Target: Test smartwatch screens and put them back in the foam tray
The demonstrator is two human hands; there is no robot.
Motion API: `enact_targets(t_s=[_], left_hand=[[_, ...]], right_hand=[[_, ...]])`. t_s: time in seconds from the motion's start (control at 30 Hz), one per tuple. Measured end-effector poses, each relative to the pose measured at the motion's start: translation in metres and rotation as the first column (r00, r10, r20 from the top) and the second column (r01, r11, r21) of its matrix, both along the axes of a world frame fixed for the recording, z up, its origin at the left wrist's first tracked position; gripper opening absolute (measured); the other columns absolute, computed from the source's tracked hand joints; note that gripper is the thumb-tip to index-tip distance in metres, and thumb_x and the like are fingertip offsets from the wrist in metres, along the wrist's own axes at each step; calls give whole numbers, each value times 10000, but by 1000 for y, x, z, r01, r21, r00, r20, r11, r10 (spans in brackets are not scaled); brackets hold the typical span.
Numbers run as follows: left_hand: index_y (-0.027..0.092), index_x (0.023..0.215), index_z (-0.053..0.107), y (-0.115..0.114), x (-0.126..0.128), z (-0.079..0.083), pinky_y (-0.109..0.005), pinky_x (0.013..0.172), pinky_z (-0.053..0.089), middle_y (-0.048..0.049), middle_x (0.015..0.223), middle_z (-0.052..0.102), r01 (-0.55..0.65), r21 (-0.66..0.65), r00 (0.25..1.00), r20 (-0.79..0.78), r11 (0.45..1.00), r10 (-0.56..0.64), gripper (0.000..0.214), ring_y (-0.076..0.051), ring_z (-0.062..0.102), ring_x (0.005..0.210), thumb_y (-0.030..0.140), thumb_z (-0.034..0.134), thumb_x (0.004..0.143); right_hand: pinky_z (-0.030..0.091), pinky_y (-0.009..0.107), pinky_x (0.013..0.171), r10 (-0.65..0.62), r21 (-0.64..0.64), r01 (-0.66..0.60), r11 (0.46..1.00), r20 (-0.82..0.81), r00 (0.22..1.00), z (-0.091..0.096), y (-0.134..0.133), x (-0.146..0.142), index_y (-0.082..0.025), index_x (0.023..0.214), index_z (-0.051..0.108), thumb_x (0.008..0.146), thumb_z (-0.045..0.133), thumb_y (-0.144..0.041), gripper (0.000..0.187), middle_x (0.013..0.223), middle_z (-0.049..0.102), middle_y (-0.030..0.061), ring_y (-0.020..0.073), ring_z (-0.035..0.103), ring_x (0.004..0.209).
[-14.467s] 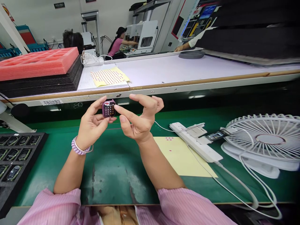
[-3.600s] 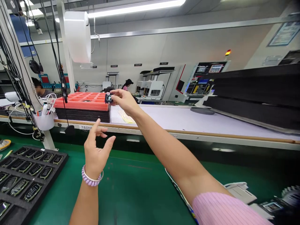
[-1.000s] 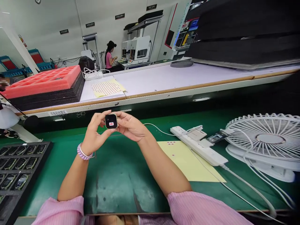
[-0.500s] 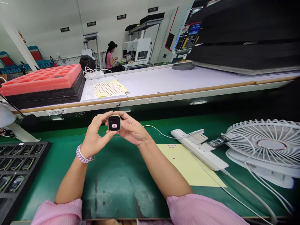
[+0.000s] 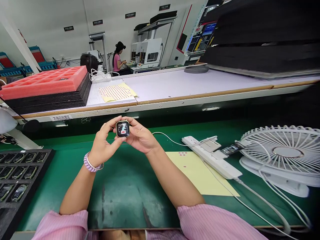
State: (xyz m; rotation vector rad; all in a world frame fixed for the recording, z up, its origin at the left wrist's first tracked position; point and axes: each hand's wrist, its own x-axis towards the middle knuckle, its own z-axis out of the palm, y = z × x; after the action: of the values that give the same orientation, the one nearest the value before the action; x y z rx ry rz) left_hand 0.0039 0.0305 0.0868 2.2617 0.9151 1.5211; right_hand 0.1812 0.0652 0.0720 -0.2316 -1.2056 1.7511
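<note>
A smartwatch (image 5: 122,128) with a square body and pale green-gold rim is held up above the green bench mat (image 5: 120,186). Its screen is lit, showing a round dial, and a small white sticker with a red arrow sits low on the glass. My left hand (image 5: 103,143) grips the watch's left side, thumb along the lower edge and fingers over the top. My right hand (image 5: 142,137) closes on its right side, with the thumb at the edge. No strap shows on the watch.
Left, a black foam tray (image 5: 30,186) holds several watch cases. Right are a yellow sheet (image 5: 200,180), a white power strip (image 5: 212,158) with cables and a white fan (image 5: 285,153). A raised shelf (image 5: 165,83) carries pink foam (image 5: 45,81) and black stacks. A co-worker (image 5: 118,60) sits beyond.
The watch's screen has gone from mostly dark to a lit dial. Both hands still hold it in nearly the same place.
</note>
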Motion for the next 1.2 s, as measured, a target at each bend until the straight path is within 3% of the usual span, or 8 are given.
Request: enact_targets(t_s=[0.23, 0.5, 0.97, 1.2], left_hand=[[226, 1471, 600, 1, -1, -1, -348, 946, 596, -128, 1348, 710, -12, -32, 1000, -3, 999, 12, 564, -249, 700, 1130, 335, 756, 940], [216, 1486, 600, 0, -1, -1, -335, 936, 594, -98, 1173, 743, -18, -18, 1000, 2, 1000, 18, 580, -189, 661, 931, 315, 763, 938], [229, 1507, 589, -1, -1, 0, -356, 979, 593, -102, 1185, 747, -38, -37, 999, -20, 999, 38, 594, -209, 663, 971, 364, 750, 952], [231, 1505, 589, -1, 0, 0, -336, 965, 593, -96, 1183, 745, -29, -8, 999, -21, 1000, 29, 587, -199, 665, 967, 350, 752, 955]], right_hand=[[636, 388, 849, -4, -5, 4, 1000, -4, 1000, 1, -1, -2, -303, 1150, 661, 734, 944, -521, 548, 1049, 743, 10, 244, 758, 1057], [639, 367, 842, -2, -13, 2, 1000, -32, 999, 1, -1, -3, -304, 1147, 669, 733, 951, -500, 538, 1053, 748, 5, 240, 766, 1058], [629, 422, 876, -29, -14, 29, 999, 7, 1000, 1, -1, -4, -312, 1169, 650, 725, 929, -544, 574, 1078, 735, 19, 259, 746, 1072], [637, 367, 838, 9, -22, -11, 1000, -67, 998, 1, -2, -4, -308, 1120, 689, 747, 949, -466, 482, 1030, 749, -7, 216, 761, 998]])
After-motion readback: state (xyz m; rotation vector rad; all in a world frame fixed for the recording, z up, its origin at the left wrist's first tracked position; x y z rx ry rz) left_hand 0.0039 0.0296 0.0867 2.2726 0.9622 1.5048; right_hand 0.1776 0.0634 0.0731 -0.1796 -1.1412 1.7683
